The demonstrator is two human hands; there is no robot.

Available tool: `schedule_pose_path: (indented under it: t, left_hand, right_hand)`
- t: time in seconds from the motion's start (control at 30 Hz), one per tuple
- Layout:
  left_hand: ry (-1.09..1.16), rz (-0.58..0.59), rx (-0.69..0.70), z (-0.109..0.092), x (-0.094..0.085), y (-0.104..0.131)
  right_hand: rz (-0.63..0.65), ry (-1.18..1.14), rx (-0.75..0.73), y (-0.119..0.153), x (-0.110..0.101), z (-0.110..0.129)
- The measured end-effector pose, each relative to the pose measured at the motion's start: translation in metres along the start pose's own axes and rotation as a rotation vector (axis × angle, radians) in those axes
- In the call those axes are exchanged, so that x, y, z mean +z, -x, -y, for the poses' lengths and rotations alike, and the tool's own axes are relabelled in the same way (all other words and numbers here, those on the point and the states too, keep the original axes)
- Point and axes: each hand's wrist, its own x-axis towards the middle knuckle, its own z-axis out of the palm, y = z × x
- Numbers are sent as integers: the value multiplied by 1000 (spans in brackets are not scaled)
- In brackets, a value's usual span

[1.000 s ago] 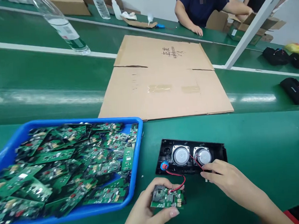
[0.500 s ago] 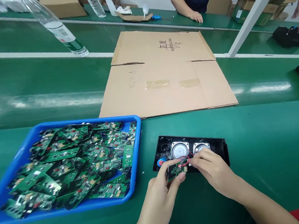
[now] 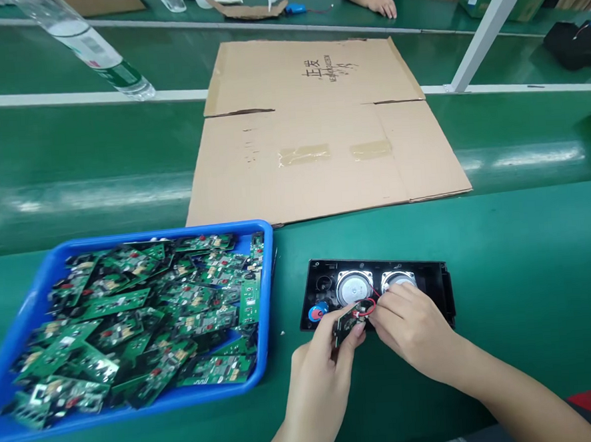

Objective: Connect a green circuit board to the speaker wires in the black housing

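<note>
apparently wiring is being fitted to the small green circuit board (image 3: 345, 327), tilted at the near edge of the long black plastic case (image 3: 434, 294). the left hand's (image 3: 323, 367) grip is closed on it, thumb opposite fingers. the right hand (image 3: 413, 326), knuckles up, gathers its fingertips just beside the looped thin red wire (image 3: 369, 302); what they pinch, i cannot tell. next likely calls for a steady board and careful alignment. both forearms converge.

Hands (image 3: 413, 328) partly hide one speaker (image 3: 397, 279) and seemingly some red wire (image 3: 373, 301).
</note>
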Motion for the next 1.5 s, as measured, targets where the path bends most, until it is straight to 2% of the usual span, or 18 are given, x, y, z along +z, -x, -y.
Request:
schedule_pose_path:
  t: [0.13, 0.27, 0.33, 0.5, 0.8, 0.9, 1.0, 1.07, 1.13, 1.3, 1.4, 1.5]
  left_hand:
    - [28, 52, 28, -2, -1, -2]
    - [25, 106, 92, -5, -6, -3]
    - [33, 108, 106, -4, -7, -3]
    - [92, 78, 56, -1, -5, -1]
    - [185, 73, 30, 1, -1, -5]
    - [250, 28, -29, 0, 2, -5]
    - [280, -15, -59, -3, 3, -3]
    - [292, -26, -67, -5, 2, -1]
    - [282, -27, -82, -8, 1, -1]
    - [207, -64, -118, -9, 5, -2]
    - [175, -94, -48, -5, 10, -5]
    - [129, -72, 15, 1, 14, -6]
  right_hand:
    - [11, 66, -61, 0, 0, -1]
    - [-16, -14, 64, 1, 0, -2]
    - [-25, -72, 121, 1, 0, -2]
    - [-29, -142, 107, -2, 2, 0]
    - [-102, -171, 177, -1, 7, 3]
    - [-237, -162, 242, 3, -2, 8]
    - [-426, -175, 423, 2, -9, 9]
    - [-395, -221, 475, -2, -11, 7]
    - [-325, -262, 455, -6, -10, 4]
    - [-341, -365, 451, 1, -11, -4]
    - [-215, -437, 336, 12, -15, -6]
    - [-46, -369, 212, 17, -15, -3]
